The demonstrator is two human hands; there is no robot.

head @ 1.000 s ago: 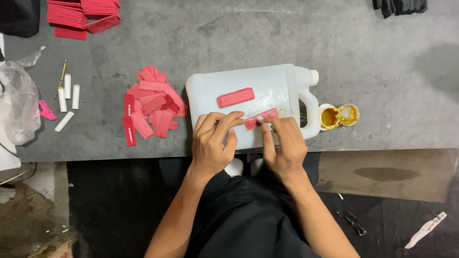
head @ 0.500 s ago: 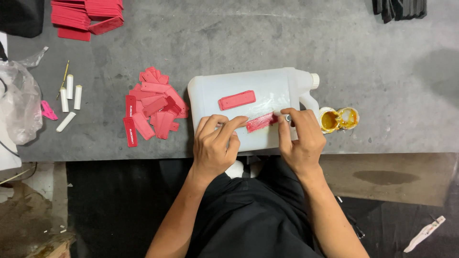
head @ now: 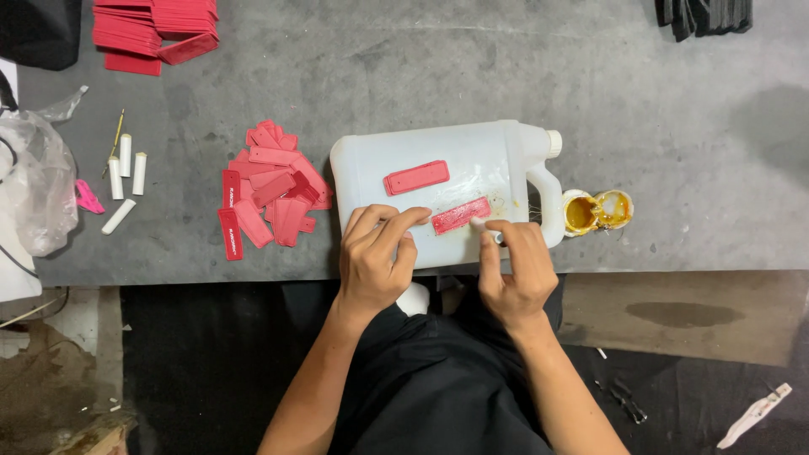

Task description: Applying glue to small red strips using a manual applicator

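A white plastic jug [head: 455,156] lies on its side at the table's front edge. Two red rectangular tags rest on it: one [head: 415,177] near its middle, another [head: 461,216] lower down. My left hand [head: 377,257] presses fingertips on the left end of the lower tag. My right hand [head: 516,274] grips a thin white stick [head: 489,231] whose tip touches the tag's right end. A small open pot of yellow glue [head: 597,211] stands just right of the jug's handle.
A loose heap of red tags [head: 268,190] lies left of the jug, a neat stack of red tags [head: 154,30] at the far left back. White tubes [head: 128,160] and a plastic bag [head: 34,181] sit at the left edge. Dark items [head: 701,15] lie at the back right.
My right hand went out to the right toward the glue pot, then came back to the lower tag's right end with the stick. My left hand stayed on the tag.
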